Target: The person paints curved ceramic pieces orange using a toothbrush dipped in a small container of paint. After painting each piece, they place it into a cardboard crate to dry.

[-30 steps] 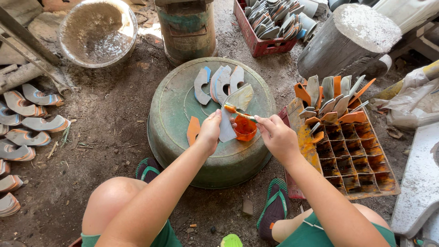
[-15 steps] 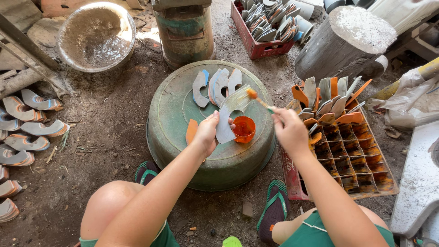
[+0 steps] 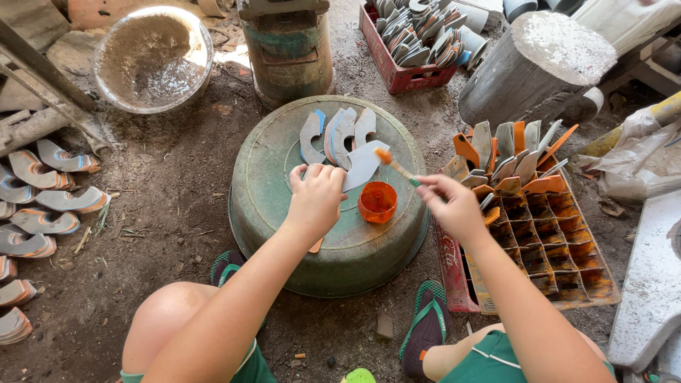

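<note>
Our right hand (image 3: pixel 454 207) pinched a thin brush with an orange-loaded tip (image 3: pixel 394 165), poised over the grey curved blade-shaped piece (image 3: pixel 363 164) that our left hand (image 3: pixel 316 195) gripped, fingers curled shut. Both sat on the upturned green metal basin (image 3: pixel 284 213), beside a small orange paint cup (image 3: pixel 377 201). We judged the painting step was in hand; the next stroke needed the piece steady.

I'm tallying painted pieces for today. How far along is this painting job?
Done: orange-edged pieces lie on the ground. In hand: the left hand steadies a grey piece while the right hand brushes it above the paint cup. Left: grey pieces on the basin.
</note>
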